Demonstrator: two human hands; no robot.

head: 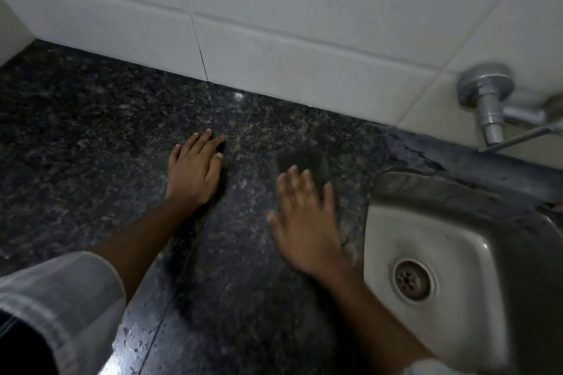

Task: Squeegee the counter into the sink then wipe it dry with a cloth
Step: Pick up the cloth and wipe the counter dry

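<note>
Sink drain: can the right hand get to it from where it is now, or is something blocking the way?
Probably yes. The right hand lies flat on the counter beside the sink rim, over a dark pad. The drain sits open in the bare basin, and the tap stands farther back, clear of that path.

White tiled wall (274,9), steel wall tap (487,100), dim light

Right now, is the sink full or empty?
Empty, as far as shown: the sink basin is bare steel, and its drain lies uncovered with no standing water. Its right part is out of frame.
</note>
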